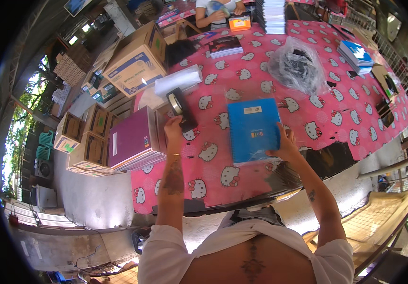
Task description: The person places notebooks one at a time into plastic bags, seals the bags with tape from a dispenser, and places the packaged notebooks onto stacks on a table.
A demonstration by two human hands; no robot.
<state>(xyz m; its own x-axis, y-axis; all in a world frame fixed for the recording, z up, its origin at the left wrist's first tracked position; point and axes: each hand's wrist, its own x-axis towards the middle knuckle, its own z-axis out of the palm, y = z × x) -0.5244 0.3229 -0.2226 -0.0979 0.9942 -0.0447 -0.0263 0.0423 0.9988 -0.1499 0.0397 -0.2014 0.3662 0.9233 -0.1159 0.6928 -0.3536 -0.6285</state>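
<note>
A blue spiral notebook (252, 127) in a clear plastic sleeve lies on the pink patterned tablecloth in front of me. My right hand (286, 146) grips its lower right side, thumb over the cover and fingers along the edge. To the left stands a black tape dispenser (188, 118) with a roll in it. My left hand (173, 130) is closed at the dispenser's near left side, fingertips pinched against it; any strip of tape between them is too small to make out. Purple notebooks (133, 135) are stacked beside my left forearm.
Brown cartons (137, 61) stand at the left, with a white plastic roll (179, 81) alongside. A crumpled clear plastic bag (298, 66) and blue booklets (356, 57) lie farther right. Across the table, another person's hands (219, 15) are near an orange box (240, 23) and a tall paper stack (272, 16).
</note>
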